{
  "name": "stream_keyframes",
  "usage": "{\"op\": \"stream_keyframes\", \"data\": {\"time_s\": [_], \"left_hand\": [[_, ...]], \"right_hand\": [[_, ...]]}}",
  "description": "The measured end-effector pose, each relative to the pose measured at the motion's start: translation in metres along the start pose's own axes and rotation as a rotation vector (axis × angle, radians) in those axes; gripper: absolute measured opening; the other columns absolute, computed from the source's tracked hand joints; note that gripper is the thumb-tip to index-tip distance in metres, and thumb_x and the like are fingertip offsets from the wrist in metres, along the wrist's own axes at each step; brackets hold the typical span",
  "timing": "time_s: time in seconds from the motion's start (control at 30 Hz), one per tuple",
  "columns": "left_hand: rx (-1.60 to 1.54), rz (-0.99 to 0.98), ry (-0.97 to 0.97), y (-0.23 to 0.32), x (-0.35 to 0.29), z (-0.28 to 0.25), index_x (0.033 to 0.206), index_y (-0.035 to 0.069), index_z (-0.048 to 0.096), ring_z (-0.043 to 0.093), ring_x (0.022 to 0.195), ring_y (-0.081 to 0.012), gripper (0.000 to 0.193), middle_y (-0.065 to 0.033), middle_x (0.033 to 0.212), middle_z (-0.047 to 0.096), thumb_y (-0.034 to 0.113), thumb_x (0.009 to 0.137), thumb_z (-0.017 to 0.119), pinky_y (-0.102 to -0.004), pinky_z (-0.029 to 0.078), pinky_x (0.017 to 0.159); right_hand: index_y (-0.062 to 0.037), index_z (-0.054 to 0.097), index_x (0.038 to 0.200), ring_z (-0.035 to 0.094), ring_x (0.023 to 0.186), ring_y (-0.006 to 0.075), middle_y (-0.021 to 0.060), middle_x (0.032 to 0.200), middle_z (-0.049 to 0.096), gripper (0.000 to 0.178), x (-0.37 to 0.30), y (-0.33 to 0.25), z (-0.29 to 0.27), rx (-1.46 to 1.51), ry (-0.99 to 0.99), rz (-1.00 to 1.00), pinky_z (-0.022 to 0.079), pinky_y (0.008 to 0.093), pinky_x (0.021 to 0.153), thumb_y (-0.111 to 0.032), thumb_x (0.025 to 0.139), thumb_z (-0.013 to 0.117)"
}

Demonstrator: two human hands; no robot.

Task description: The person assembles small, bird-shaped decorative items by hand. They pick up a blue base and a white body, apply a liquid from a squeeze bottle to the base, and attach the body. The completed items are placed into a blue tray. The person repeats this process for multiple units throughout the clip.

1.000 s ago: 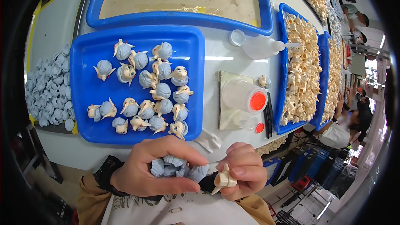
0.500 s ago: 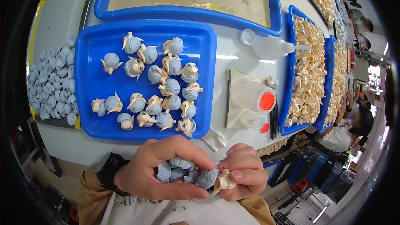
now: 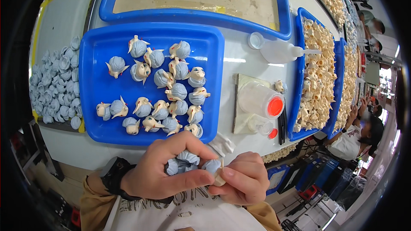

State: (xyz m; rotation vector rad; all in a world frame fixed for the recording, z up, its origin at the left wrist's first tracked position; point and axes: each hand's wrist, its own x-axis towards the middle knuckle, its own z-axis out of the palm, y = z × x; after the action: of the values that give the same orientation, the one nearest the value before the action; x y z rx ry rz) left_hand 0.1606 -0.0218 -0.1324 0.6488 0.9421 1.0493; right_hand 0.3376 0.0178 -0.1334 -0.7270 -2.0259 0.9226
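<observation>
Several grey-blue doll hair caps (image 3: 187, 158) are bunched in the palm of my left hand (image 3: 156, 169). Its thumb and forefinger pinch one more hair cap (image 3: 211, 165), which is seated against a cream-coloured doll head (image 3: 219, 180) with pointed ears. The fingers of my right hand (image 3: 246, 179) close on that head, and the two hands meet in front of my apron. Just beyond them, a blue tray (image 3: 96, 130) holds several doll heads (image 3: 138, 48) fitted with grey-blue hair. My fingers cover part of the joined pieces.
Loose hair caps (image 3: 58, 85) are heaped at the left. At the right stand a blue tray of cream heads (image 3: 317, 72), a squeeze bottle (image 3: 278, 52), a clear tub (image 3: 254, 97) and black pens (image 3: 282, 124). A crumpled white cloth (image 3: 222, 144) lies by my hands. People sit farther right.
The hair cap and the cream head, apart at their edges before, are now pressed together. The head has turned in my right fingers, and both hands have shifted slightly.
</observation>
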Motion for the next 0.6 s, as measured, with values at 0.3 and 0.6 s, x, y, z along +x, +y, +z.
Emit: {"op": "stream_keyframes", "data": {"time_s": [0.3, 0.6], "left_hand": [[-0.167, 0.074, -0.055, -0.012, -0.003, 0.001, 0.101, -0.001, 0.052, 0.053, 0.086, -0.0126, 0.028, -0.0101, 0.094, 0.056, 0.013, 0.080, 0.064, -0.0249, 0.040, 0.075], [-0.143, 0.193, -0.199, -0.011, -0.002, 0.003, 0.104, -0.001, 0.049, 0.052, 0.083, -0.0114, 0.024, -0.0104, 0.092, 0.056, 0.011, 0.084, 0.057, -0.0249, 0.041, 0.072]], "right_hand": [[0.0006, 0.060, 0.094, 0.050, 0.058, 0.0149, 0.0053, 0.076, 0.055, 0.041, -0.001, -0.001, 0.003, 0.012, 0.046, -0.036, 0.040, 0.0233, 0.046, -0.013, 0.061, 0.079], [-0.0003, 0.061, 0.095, 0.048, 0.062, 0.0160, 0.0051, 0.079, 0.054, 0.042, -0.006, -0.006, -0.001, -0.033, 0.072, -0.082, 0.038, 0.0234, 0.049, -0.020, 0.062, 0.078]]}}
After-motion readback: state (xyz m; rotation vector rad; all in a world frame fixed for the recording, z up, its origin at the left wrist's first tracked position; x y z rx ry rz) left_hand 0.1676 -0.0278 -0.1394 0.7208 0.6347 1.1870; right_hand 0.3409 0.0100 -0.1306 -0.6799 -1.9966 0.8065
